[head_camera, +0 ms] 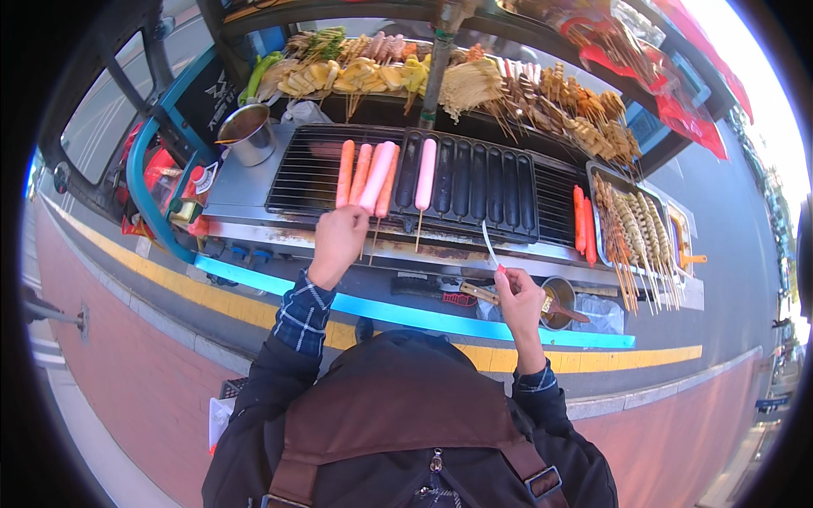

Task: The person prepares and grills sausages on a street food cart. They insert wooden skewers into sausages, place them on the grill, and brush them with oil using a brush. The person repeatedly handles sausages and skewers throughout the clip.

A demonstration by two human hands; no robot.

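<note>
Before me a grill rack (305, 171) carries several orange-red sausages (345, 171), some on wooden sticks. A pink sausage (379, 174) lies aslant over them, its near end pinched in the fingers of my left hand (341, 241). Another pink sausage (426, 174) on a stick rests in a groove of the black sausage mould pan (479, 181). Held low in front of that pan, my right hand (522, 301) grips a slim, curved, pale blade-like piece (489, 244) with a red end. Whether it is a knife is unclear.
Trays of skewered food (470, 82) line the back. A metal pot (248, 136) stands left. Red-wrapped sausages (584, 222) and a skewer tray (629, 222) are at right. Below my right hand are a metal can (559, 298) and a brush (562, 310). A post (438, 70) rises behind the pan.
</note>
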